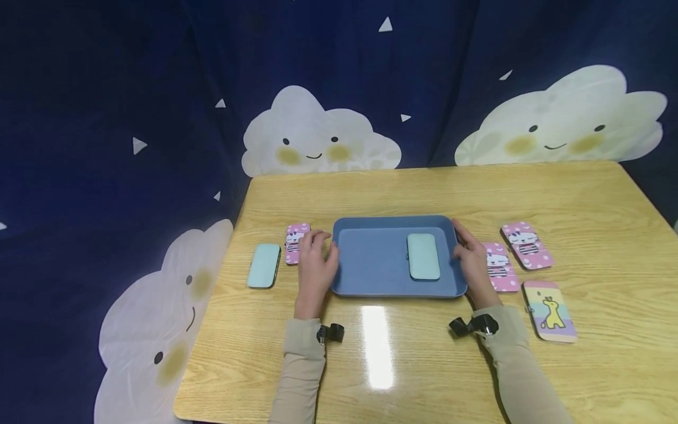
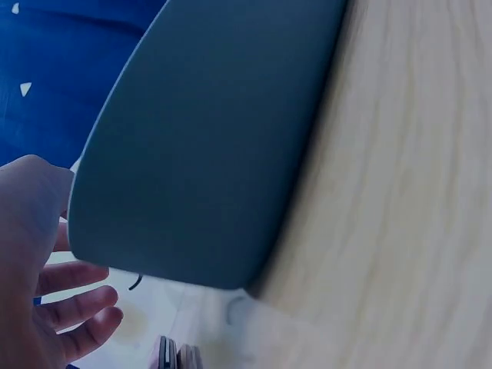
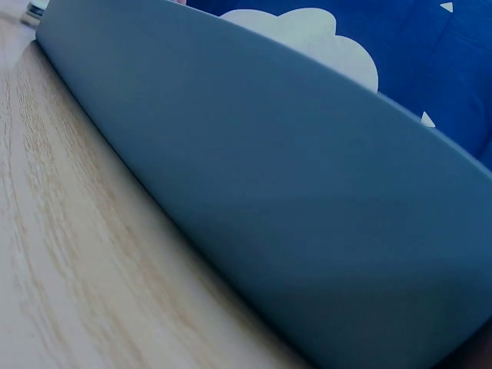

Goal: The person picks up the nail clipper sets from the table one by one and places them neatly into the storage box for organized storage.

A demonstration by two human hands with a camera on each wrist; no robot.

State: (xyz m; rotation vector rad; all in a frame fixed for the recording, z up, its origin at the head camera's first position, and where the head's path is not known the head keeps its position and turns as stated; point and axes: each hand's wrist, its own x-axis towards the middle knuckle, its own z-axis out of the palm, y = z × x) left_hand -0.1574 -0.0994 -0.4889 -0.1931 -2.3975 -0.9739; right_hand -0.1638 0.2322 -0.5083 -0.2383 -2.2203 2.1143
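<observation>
A blue rectangular tray [image 1: 371, 259] lies on the wooden table, with a mint-green flat case [image 1: 423, 257] inside toward its right end. My left hand [image 1: 316, 265] is at the tray's left end, thumb close by the rim. In the left wrist view, the fingers of that hand [image 2: 38, 300] are spread and loosely bent beside the tray's wall [image 2: 200, 154]. At the opposite end, my right hand [image 1: 473, 262] grips the tray's right rim, its thumb over the edge and fingers along the outside. The right wrist view is mostly filled by the tray's outer wall [image 3: 254, 154].
Left of the tray lie a mint-green case [image 1: 264, 266] and a pink cat-print case [image 1: 294, 241], partly behind my left hand. To the right are two more pink cases [image 1: 500, 268] [image 1: 527, 245] and a striped giraffe case [image 1: 552, 312]. A dark blue cloud-print curtain [image 1: 339, 47] hangs behind the table.
</observation>
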